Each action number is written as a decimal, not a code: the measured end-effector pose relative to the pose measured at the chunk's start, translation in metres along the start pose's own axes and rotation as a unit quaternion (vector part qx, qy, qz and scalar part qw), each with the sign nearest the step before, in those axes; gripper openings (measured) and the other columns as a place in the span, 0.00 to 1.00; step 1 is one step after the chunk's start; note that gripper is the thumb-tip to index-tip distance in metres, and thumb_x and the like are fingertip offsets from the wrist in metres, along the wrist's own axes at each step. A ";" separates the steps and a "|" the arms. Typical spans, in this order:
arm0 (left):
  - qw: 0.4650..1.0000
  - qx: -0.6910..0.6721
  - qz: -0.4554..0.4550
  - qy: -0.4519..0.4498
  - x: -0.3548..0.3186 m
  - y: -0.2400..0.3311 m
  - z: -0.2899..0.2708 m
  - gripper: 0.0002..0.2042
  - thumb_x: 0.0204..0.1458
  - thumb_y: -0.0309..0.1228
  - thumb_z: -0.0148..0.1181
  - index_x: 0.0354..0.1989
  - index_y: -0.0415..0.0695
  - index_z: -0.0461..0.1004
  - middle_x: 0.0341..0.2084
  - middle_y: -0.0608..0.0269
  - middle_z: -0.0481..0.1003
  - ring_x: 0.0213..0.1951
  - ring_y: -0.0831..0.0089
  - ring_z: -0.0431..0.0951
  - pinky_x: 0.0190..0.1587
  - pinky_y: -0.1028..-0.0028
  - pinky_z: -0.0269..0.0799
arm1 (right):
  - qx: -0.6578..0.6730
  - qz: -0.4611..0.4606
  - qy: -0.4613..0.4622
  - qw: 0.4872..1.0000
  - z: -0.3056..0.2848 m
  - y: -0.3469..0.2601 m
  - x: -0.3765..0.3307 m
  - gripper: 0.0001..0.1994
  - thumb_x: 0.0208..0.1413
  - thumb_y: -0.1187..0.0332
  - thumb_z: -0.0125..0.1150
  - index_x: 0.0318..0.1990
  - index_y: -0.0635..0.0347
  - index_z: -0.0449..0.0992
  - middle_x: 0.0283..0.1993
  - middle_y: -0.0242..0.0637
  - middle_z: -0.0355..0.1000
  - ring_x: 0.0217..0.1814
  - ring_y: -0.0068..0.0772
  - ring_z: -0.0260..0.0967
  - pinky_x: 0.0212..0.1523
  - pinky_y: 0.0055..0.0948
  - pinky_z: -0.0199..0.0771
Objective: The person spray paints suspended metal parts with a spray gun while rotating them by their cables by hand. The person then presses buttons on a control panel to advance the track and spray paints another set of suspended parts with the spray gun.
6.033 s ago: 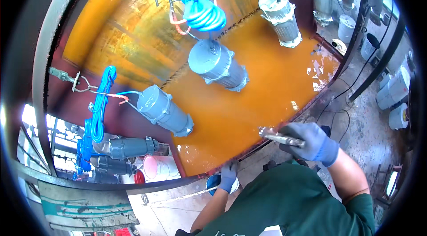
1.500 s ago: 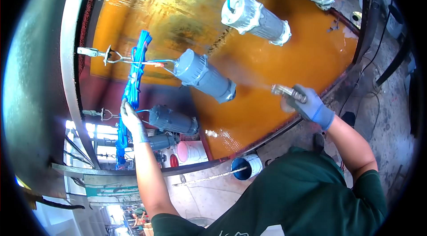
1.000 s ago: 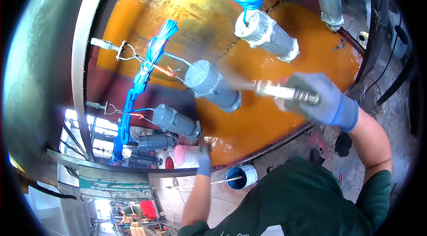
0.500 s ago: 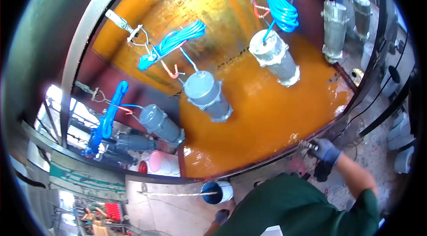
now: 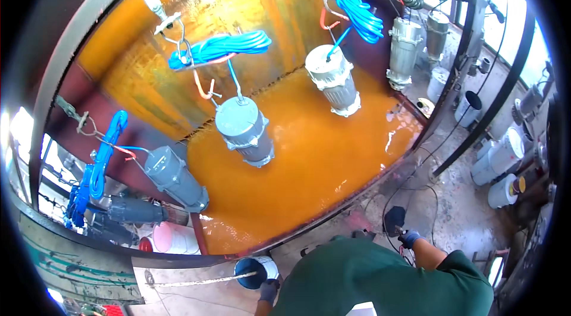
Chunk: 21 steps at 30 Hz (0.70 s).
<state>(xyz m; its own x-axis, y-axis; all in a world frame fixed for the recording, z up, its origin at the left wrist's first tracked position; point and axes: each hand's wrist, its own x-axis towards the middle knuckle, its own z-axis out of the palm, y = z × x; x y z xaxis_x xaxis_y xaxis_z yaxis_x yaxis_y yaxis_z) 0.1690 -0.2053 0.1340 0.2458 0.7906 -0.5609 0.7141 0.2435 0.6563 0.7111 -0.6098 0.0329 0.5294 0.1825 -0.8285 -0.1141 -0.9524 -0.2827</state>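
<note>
The middle cylinder (image 5: 242, 128) hangs evenly grey, seemingly coated; the far cylinder (image 5: 334, 81) looks paler, perhaps unfinished. Left hand (image 5: 269, 290) beside the near bucket (image 5: 269, 266), right hand (image 5: 409, 238) near right; fingers' grip, I can't tell.

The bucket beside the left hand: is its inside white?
No, the bucket shows a blue inside, against its paler outer wall.

I'm watching daylight flaring through right-hand windows (image 5: 499, 42), glare streaking the yellow panel (image 5: 238, 6), straight edges bowing, blackness ringing the view
</note>
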 end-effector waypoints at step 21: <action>0.998 0.006 0.063 0.022 0.076 -0.020 -0.037 0.16 0.62 0.37 0.62 0.54 0.43 0.81 0.39 0.53 0.82 0.40 0.62 0.81 0.46 0.64 0.76 | 0.040 -0.026 0.054 0.997 0.090 0.018 -0.096 0.15 0.57 0.59 0.72 0.48 0.55 0.84 0.35 0.40 0.86 0.34 0.36 0.84 0.37 0.39 0.83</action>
<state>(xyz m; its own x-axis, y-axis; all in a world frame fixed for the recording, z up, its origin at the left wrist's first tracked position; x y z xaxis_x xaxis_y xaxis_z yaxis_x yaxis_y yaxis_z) 0.1494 -0.1293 0.0968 0.3054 0.8382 -0.4517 0.6878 0.1339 0.7134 0.5821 -0.6221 0.0637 0.6228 0.1990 -0.7566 -0.1494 -0.9191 -0.3647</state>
